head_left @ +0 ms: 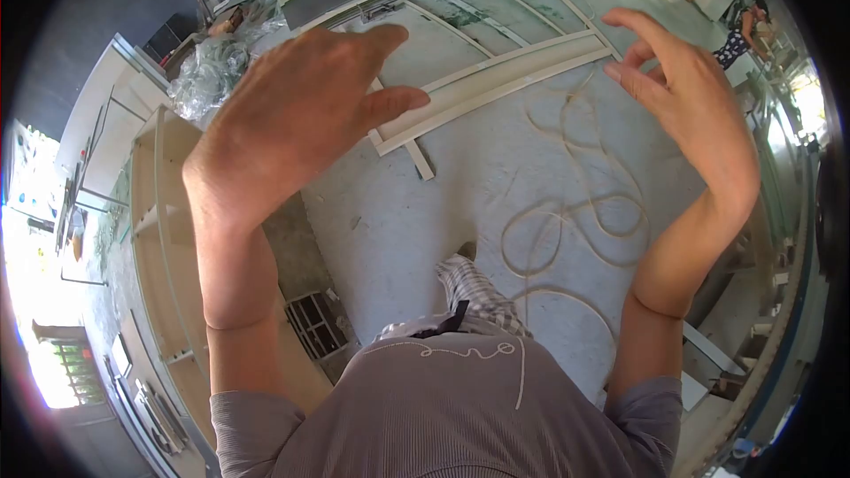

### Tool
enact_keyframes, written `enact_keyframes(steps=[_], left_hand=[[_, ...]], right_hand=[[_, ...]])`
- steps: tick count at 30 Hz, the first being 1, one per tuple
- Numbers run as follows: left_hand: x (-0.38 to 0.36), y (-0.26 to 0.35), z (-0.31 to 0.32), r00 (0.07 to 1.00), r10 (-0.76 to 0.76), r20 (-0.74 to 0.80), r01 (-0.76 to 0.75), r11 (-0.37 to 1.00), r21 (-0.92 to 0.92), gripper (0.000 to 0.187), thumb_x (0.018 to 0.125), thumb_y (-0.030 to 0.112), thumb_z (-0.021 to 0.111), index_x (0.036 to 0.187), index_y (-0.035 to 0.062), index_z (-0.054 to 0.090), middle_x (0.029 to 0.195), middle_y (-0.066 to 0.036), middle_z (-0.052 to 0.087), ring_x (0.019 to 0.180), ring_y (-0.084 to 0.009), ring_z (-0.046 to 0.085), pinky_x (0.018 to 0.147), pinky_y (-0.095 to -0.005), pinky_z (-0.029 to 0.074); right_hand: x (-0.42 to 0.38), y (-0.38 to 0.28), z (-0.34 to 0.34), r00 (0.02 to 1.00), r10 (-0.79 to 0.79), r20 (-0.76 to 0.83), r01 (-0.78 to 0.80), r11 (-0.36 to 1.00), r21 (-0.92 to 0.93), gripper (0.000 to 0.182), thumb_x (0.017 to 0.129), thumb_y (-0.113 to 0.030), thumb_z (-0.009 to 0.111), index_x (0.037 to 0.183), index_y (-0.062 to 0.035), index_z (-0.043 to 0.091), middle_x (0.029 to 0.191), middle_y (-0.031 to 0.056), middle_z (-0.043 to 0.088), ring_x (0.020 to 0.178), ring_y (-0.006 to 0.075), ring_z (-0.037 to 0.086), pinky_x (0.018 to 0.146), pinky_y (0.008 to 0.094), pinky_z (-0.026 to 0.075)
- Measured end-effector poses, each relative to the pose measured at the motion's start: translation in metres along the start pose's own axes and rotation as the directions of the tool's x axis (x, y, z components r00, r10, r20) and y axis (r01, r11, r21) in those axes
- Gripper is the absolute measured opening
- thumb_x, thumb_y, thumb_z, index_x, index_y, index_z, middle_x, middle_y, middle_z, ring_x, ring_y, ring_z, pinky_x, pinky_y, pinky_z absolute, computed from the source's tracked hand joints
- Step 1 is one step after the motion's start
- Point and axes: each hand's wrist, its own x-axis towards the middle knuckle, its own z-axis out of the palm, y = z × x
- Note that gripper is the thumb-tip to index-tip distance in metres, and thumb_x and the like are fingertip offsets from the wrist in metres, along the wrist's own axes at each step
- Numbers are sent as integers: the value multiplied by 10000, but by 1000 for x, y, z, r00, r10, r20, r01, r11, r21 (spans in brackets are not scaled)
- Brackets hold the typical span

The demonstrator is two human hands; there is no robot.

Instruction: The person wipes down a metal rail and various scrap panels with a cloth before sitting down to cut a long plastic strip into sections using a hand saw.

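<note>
My left hand (297, 115) is raised at the left of the head view, thumb and fingers apart, with nothing between them. My right hand (686, 93) hangs in the air on the other side, fingers curved and spread, also holding nothing. Beyond and between them a pale slatted frame (500, 93) lies on the grey floor. Its near long beam passes behind the space between my hands, and I cannot see either hand touching it. A thin beige hose or cord (560, 217) lies in loose loops on the floor below my right hand.
Crumpled clear plastic wrap (208, 75) is heaped at the upper left. A tall pale cabinet with shelves (159, 239) stands along my left side. Near my feet is a dark slotted crate or grate (316, 323). Another person (742, 35) is at the far right.
</note>
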Motion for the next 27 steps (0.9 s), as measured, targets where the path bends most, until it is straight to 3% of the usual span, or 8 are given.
enact_keyframes(steps=[3, 8, 10, 15, 22, 24, 27], left_hand=[[86, -6, 0, 1000, 1, -5, -1, 1000, -13, 476, 791, 351, 627, 1157, 59, 539, 960, -153, 636, 876, -274, 618, 751, -355, 484], [201, -23, 22, 989, 89, -115, -98, 993, -72, 473, 792, 340, 631, 1156, 52, 539, 948, -156, 640, 870, -266, 626, 752, -354, 487], [244, -30, 32, 996, 77, -36, -78, 996, -50, 465, 794, 340, 629, 1145, 48, 543, 934, -159, 642, 862, -265, 630, 753, -351, 487], [344, -63, 70, 996, 84, -27, -86, 993, -75, 456, 801, 341, 623, 1134, 41, 542, 915, -159, 645, 860, -266, 630, 756, -359, 486], [509, -137, 125, 990, 87, -110, -100, 987, -124, 471, 801, 368, 619, 1132, 41, 543, 933, -160, 637, 854, -257, 612, 777, -355, 469], [565, -154, 126, 996, 57, -72, -67, 986, -153, 475, 804, 378, 613, 1132, 42, 544, 946, -158, 632, 867, -254, 604, 786, -350, 464], [642, -171, 129, 998, 48, -38, -54, 982, -179, 481, 810, 396, 602, 1135, 45, 545, 964, -153, 626, 893, -251, 595, 798, -344, 456]], right_hand=[[74, 55, 2, 995, -95, -29, 95, 995, -9, 359, 811, -143, 609, 1151, -91, 507, 713, 54, 515, 585, 129, 476, 566, 279, 404], [163, 107, -2, 996, -70, 57, 69, 997, 17, 345, 818, -145, 603, 1146, -87, 512, 705, 59, 507, 609, 139, 497, 583, 280, 418], [196, 132, 3, 996, -74, 56, 74, 997, 17, 339, 821, -146, 599, 1143, -85, 513, 701, 61, 505, 613, 145, 502, 588, 284, 422], [279, 204, 33, 996, -48, 74, 56, 993, -102, 354, 807, -154, 610, 1139, -79, 512, 722, 76, 529, 625, 174, 523, 606, 301, 432], [446, 292, 79, 978, -97, 183, 113, 990, -79, 355, 795, -150, 613, 1127, -72, 514, 708, 99, 545, 602, 203, 529, 598, 318, 429], [499, 313, 83, 976, -39, 214, 61, 993, -98, 348, 796, -146, 611, 1121, -66, 515, 691, 104, 541, 588, 210, 525, 591, 326, 425], [563, 349, 84, 982, -88, 167, 100, 993, -63, 346, 801, -152, 608, 1121, -62, 513, 695, 109, 543, 590, 214, 522, 591, 331, 422]])
